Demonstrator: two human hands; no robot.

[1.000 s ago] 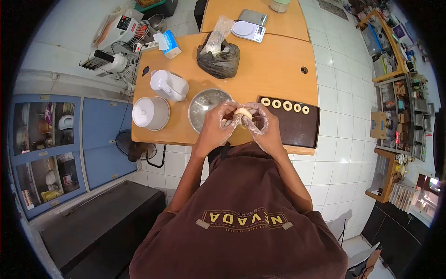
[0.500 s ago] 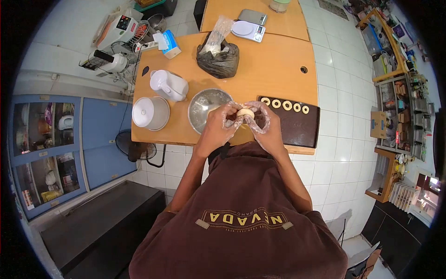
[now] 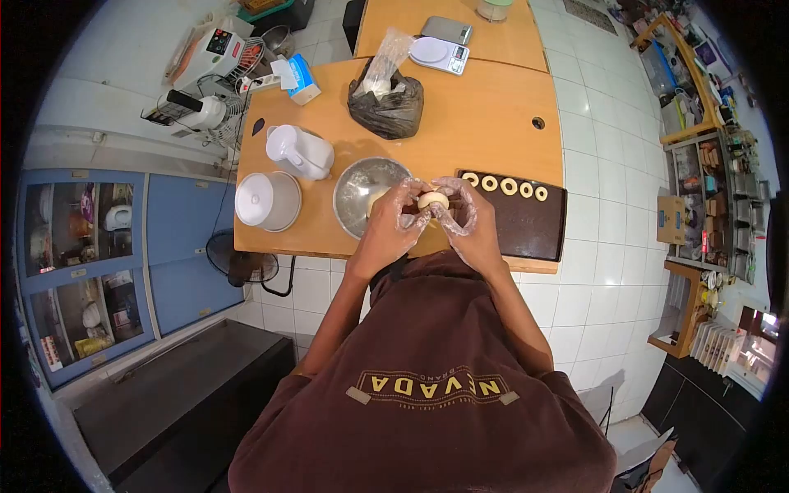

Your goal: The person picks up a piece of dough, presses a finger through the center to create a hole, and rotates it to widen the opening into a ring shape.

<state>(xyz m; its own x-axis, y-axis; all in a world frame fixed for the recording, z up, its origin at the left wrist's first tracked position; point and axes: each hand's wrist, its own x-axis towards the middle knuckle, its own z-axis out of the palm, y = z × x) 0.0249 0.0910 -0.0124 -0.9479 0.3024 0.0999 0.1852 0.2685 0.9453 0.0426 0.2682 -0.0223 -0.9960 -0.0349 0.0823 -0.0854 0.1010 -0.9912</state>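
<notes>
A small pale ring of dough is held up between both hands, above the front edge of the table. My left hand, floury, has its fingers closed on the dough's left side. Floury too, my right hand pinches it from the right. Just left of my left hand is a metal bowl with pale dough partly hidden behind the fingers. On the right, a dark baking tray bears a row of several dough rings along its far edge.
A white lidded container and a white pitcher stand left of the bowl. Farther back on the wooden table are a black plastic bag, a blue box and a white scale.
The dough ring has turned slightly between my fingers. Both hands have stayed in nearly the same place.
</notes>
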